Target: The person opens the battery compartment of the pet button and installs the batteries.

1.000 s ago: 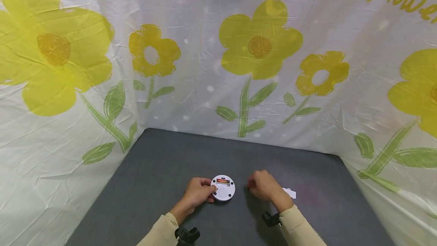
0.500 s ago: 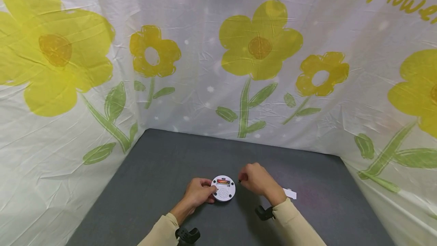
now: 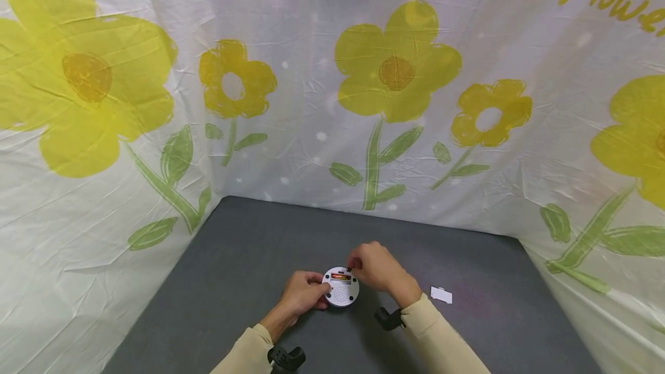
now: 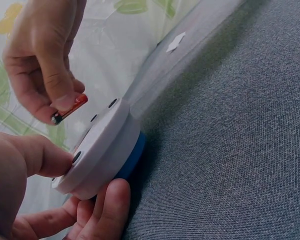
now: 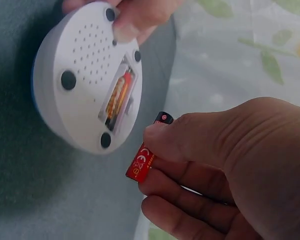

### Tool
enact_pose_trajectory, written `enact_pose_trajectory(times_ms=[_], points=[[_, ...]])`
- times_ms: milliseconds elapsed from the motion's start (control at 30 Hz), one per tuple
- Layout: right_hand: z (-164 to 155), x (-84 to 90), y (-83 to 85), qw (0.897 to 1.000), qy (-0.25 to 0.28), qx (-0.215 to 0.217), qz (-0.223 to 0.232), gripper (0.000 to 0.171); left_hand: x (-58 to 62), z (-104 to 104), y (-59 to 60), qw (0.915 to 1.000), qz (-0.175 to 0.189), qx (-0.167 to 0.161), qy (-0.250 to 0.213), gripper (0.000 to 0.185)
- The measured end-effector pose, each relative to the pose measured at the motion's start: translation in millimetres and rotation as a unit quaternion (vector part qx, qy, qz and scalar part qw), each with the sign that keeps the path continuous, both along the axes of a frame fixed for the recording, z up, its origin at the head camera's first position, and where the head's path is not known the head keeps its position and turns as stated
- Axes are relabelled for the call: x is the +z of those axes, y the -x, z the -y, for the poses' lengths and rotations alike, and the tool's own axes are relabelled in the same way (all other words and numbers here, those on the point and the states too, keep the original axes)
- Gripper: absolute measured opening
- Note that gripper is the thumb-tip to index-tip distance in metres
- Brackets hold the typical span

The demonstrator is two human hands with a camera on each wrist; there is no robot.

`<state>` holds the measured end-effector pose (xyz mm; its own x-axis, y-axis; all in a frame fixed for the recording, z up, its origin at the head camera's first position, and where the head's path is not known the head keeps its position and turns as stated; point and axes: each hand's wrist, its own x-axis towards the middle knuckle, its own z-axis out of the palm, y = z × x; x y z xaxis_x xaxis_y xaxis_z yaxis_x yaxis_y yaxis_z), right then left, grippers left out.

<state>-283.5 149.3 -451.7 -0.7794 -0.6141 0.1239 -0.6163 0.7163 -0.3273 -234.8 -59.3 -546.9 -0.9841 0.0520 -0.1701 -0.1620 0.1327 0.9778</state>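
My left hand (image 3: 303, 291) grips the rim of a round white device (image 3: 340, 294) with a blue lower side, thumb on its perforated face. In the right wrist view, its uncovered battery compartment (image 5: 104, 111) holds one red and gold battery (image 5: 119, 96). Between thumb and fingers, my right hand (image 3: 376, 265) pinches a second battery (image 5: 141, 162), red with a black end. That battery is just beside the compartment, apart from the device. Small dark round feet (image 5: 68, 80) dot the device's face.
A small white battery cover (image 3: 441, 295) lies on the dark grey table (image 3: 291, 229), right of my right hand. Behind and at both sides hangs a white curtain (image 3: 306, 149) printed with yellow flowers.
My right hand has moved left with the battery, from right of the device to above its upper right rim. The white cover has come fully into view. My left hand keeps its hold.
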Motion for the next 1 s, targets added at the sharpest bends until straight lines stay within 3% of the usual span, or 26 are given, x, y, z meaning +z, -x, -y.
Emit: enact_pose_trajectory(times_ms=[500, 1000], points=[[23, -0.4, -0.5, 1.0, -0.001, 0.022, 0.011, 0.003, 2.3, 0, -0.2, 1.0, 0.004, -0.002, 0.003, 0.032], [33, -12.3, -1.7, 0.999, 0.002, 0.032, 0.012, 0.008, 3.0, 1, -1.6, 1.0, 0.002, -0.003, -0.003, 0.031]])
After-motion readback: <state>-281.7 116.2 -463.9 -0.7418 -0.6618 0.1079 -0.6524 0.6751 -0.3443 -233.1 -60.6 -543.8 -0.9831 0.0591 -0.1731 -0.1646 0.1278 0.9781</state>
